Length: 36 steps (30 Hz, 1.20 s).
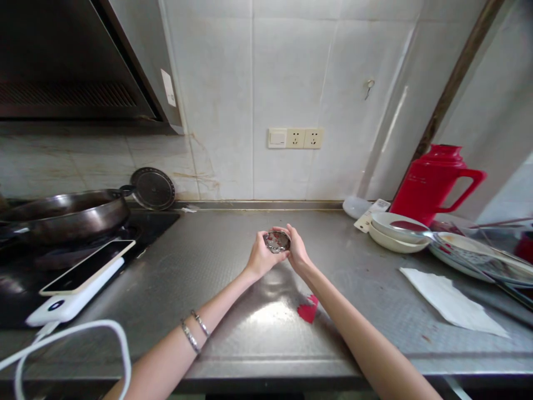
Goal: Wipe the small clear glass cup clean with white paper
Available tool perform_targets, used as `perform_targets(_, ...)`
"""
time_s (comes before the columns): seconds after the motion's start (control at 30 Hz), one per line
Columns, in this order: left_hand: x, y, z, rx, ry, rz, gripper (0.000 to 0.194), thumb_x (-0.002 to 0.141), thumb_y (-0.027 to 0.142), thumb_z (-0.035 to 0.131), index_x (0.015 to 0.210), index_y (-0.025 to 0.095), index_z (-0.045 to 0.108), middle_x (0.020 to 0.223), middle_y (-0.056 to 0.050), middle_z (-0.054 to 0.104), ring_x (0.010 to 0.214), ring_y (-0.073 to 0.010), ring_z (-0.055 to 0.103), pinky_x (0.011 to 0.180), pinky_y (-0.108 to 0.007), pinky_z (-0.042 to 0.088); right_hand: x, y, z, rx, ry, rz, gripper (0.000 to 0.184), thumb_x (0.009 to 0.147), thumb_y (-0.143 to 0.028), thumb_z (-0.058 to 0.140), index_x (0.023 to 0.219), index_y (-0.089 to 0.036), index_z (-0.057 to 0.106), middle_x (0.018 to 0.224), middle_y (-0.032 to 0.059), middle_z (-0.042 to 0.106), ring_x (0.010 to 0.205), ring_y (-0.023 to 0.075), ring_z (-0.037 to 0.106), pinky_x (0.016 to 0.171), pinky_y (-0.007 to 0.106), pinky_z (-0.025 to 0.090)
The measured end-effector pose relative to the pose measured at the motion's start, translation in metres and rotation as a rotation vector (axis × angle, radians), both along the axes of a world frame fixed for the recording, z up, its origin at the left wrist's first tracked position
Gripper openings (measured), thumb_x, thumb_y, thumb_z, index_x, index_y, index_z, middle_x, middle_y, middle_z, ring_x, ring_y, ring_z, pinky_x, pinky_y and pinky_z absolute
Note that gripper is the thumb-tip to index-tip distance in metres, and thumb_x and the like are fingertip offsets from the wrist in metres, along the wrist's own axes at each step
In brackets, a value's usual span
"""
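Note:
Both my hands meet above the middle of a steel counter (233,278). Together they hold a small shiny metal dish (277,241), tilted a little so its inside shows. My left hand (260,256) wraps its fingers round the dish's left side; two thin bracelets sit on that forearm. My right hand (296,249) grips the right side with the fingers curled over the rim. What is inside the dish is too small to make out. A small red scrap (308,309) lies on the counter just below my right forearm.
Left: a dark wok (66,214) on a stove, a round lid (152,189) against the wall, a phone (87,266) on a white power bank (70,300) with a cable. Right: a red jug (433,180), stacked white bowls (395,230), plates, a paper sheet (449,300).

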State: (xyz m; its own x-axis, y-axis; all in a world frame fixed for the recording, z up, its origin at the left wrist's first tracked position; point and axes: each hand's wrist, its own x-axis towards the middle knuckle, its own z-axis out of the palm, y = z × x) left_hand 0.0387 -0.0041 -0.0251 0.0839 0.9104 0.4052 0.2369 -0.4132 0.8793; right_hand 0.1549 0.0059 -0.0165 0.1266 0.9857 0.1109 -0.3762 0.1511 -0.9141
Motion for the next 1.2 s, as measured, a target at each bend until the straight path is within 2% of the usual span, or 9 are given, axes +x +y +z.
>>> perform_targets(0.13,0.002,0.001,-0.003,-0.04,-0.038,-0.002,0.078,0.046,0.034,0.087,0.106,0.02,0.039,0.102,-0.009,0.064,0.097,-0.0267,0.063,0.089,-0.045,0.046,-0.002,0.0,-0.003,-0.026,0.033,-0.007,0.04,0.079,-0.052,0.05,0.087,-0.019,0.071,0.093,0.0048,0.074,0.086,0.0213,0.067,0.079,0.03,0.051)
perform_targets(0.3,0.0,0.003,-0.002,-0.071,-0.017,-0.093,0.091,0.045,0.033,0.088,0.118,0.016,0.037,0.117,-0.017,0.06,0.112,-0.0308,0.056,0.099,-0.048,0.04,0.0,0.003,-0.005,-0.064,0.052,-0.042,0.038,0.082,-0.049,0.048,0.086,-0.019,0.072,0.1,0.0045,0.073,0.089,0.0198,0.066,0.08,0.028,0.051)
perform_targets(0.37,-0.003,0.005,-0.001,-0.111,-0.052,-0.199,0.092,0.046,0.031,0.088,0.121,0.015,0.038,0.122,-0.018,0.057,0.115,-0.0308,0.054,0.102,-0.049,0.038,0.004,0.006,-0.006,-0.086,0.054,-0.044,0.039,0.083,-0.05,0.047,0.085,-0.019,0.072,0.1,0.005,0.073,0.087,0.0193,0.067,0.078,0.028,0.051)
perform_targets(0.5,-0.007,0.013,-0.003,-0.184,-0.13,-0.535,0.076,0.057,0.025,0.082,0.122,0.015,0.044,0.122,-0.016,0.059,0.112,-0.0267,0.058,0.101,-0.045,0.041,0.013,0.01,-0.007,-0.163,0.068,0.011,0.046,0.087,-0.051,0.041,0.085,-0.017,0.072,0.094,0.0082,0.074,0.078,0.0196,0.068,0.071,0.029,0.053)
perform_targets(0.57,-0.009,0.017,-0.005,-0.18,-0.122,-0.584,0.072,0.058,0.023,0.082,0.121,0.014,0.048,0.119,-0.015,0.061,0.11,-0.0261,0.06,0.1,-0.044,0.043,0.017,0.01,-0.006,-0.169,0.078,0.06,0.05,0.088,-0.053,0.039,0.087,-0.015,0.072,0.091,0.0099,0.074,0.076,0.0204,0.068,0.07,0.031,0.054)
perform_targets(0.7,-0.011,0.018,-0.008,-0.122,-0.029,-0.47,0.073,0.053,0.028,0.085,0.117,0.014,0.054,0.112,-0.013,0.066,0.102,-0.0264,0.063,0.095,-0.043,0.047,0.018,0.008,-0.005,-0.146,0.066,0.121,0.055,0.087,-0.058,0.039,0.091,-0.014,0.072,0.087,0.0116,0.074,0.074,0.0216,0.069,0.069,0.032,0.055)
perform_targets(0.83,-0.01,0.015,-0.007,-0.068,0.009,-0.387,0.072,0.053,0.032,0.085,0.116,0.013,0.056,0.109,-0.012,0.068,0.098,-0.0252,0.064,0.091,-0.04,0.049,0.016,0.006,-0.001,-0.172,0.06,0.135,0.056,0.089,-0.055,0.037,0.091,-0.012,0.072,0.078,0.0114,0.074,0.071,0.0219,0.069,0.066,0.032,0.055)
perform_targets(1.0,-0.01,0.016,-0.005,-0.016,0.027,-0.293,0.076,0.053,0.035,0.085,0.119,0.013,0.055,0.109,-0.013,0.068,0.098,-0.0245,0.064,0.09,-0.039,0.049,0.013,0.006,0.003,-0.146,0.081,0.092,0.053,0.089,-0.052,0.037,0.088,-0.013,0.073,0.074,0.0103,0.074,0.072,0.0225,0.069,0.068,0.033,0.055)
perform_targets(1.2,-0.006,0.011,-0.003,0.053,0.056,-0.174,0.071,0.052,0.039,0.085,0.113,0.016,0.058,0.103,-0.011,0.069,0.097,-0.0254,0.064,0.088,-0.038,0.049,0.011,0.009,-0.001,-0.078,0.061,0.013,0.047,0.084,-0.053,0.045,0.08,-0.015,0.073,0.071,0.0083,0.073,0.077,0.0234,0.069,0.071,0.032,0.054)
